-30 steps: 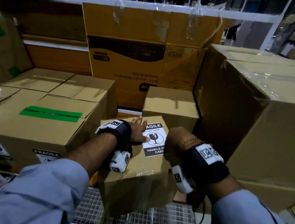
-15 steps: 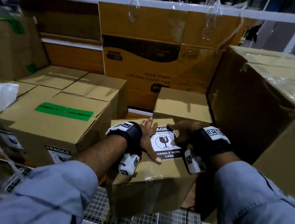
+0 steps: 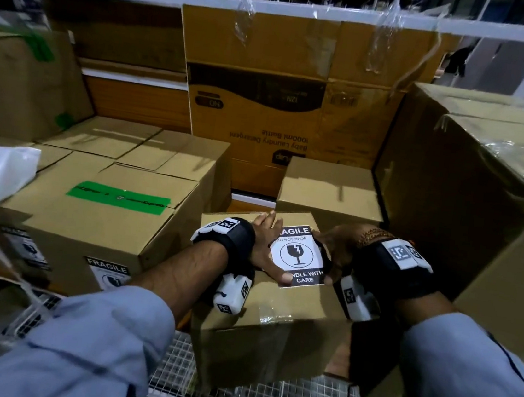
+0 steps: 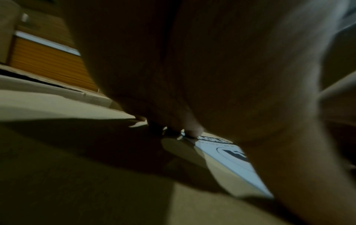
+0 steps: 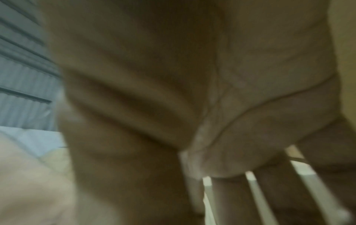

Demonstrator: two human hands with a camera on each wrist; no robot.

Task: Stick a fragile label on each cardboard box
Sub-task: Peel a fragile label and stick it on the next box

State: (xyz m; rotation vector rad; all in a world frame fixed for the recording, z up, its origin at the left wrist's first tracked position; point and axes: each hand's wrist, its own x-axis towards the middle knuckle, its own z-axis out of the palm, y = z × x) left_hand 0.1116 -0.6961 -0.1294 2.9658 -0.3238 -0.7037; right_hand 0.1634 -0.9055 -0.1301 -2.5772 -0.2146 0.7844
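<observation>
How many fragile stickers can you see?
3 clearly. One sticker lies atop the small box between both hands. One is on the front of the green-taped box. One is further left. More may be hidden.

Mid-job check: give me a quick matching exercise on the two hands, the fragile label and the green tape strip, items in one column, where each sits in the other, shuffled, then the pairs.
Items
1. left hand
2. right hand
3. fragile label
4. green tape strip

Places
A. on top of the bigger box to the left
B. flat on the top of the small box in the middle
C. on the label's right edge
D. fingers spread along the label's left edge, thumb on its lower part

Pairs: 1-D, 2-C, 3-B, 4-A
</observation>
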